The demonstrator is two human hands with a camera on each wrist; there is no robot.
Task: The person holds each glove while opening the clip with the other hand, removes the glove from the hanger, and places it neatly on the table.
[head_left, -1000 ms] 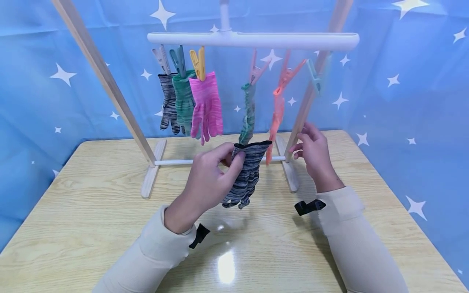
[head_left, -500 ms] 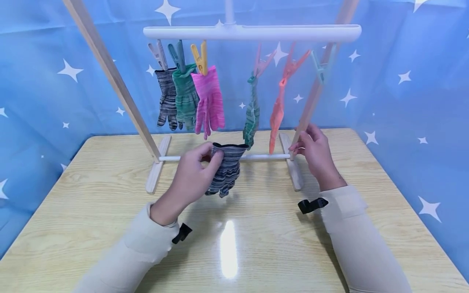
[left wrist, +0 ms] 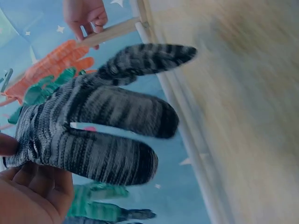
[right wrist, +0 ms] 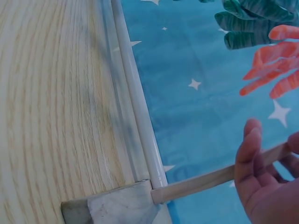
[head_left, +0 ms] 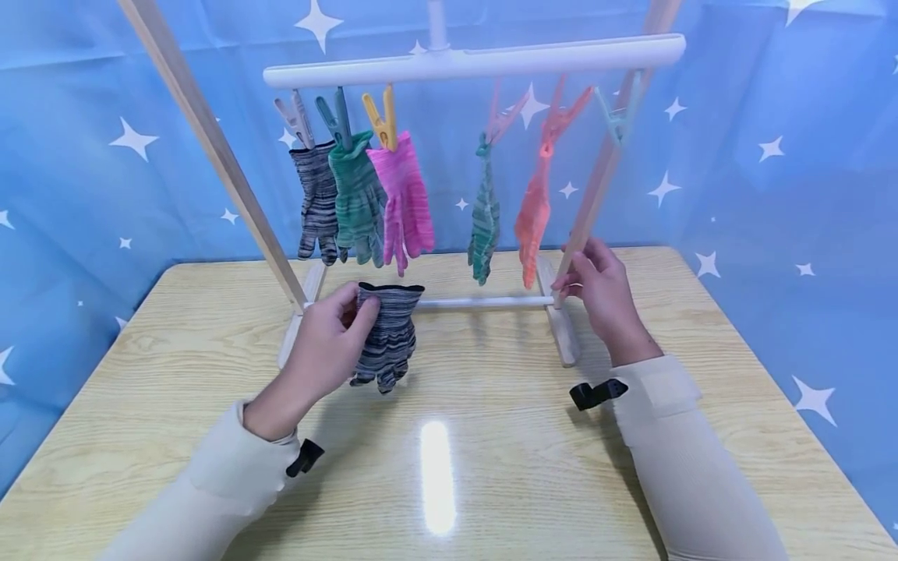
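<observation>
My left hand (head_left: 359,305) pinches the cuff of a grey striped glove (head_left: 384,335), which hangs fingers down just above the wooden table (head_left: 175,374), in front of the rack's left foot. The left wrist view shows this glove (left wrist: 103,121) close up against my palm (left wrist: 32,196). My right hand (head_left: 571,280) is curled round the right wooden leg (head_left: 596,187) of the drying rack; the right wrist view shows its fingers (right wrist: 250,149) on that leg (right wrist: 205,179). Grey (head_left: 316,199), green (head_left: 358,195), pink (head_left: 407,199), second green (head_left: 484,218) and orange (head_left: 533,210) gloves hang from pegs.
The white top bar (head_left: 477,62) carries one empty teal peg (head_left: 616,117) at its right end. A white cross rod (head_left: 484,301) joins the rack's two feet. Blue starred cloth (head_left: 772,156) backs the table on all sides.
My left hand has carried the grey striped glove leftward, from in front of the rack's middle to near its left foot. The right hand has stayed on the right leg.
</observation>
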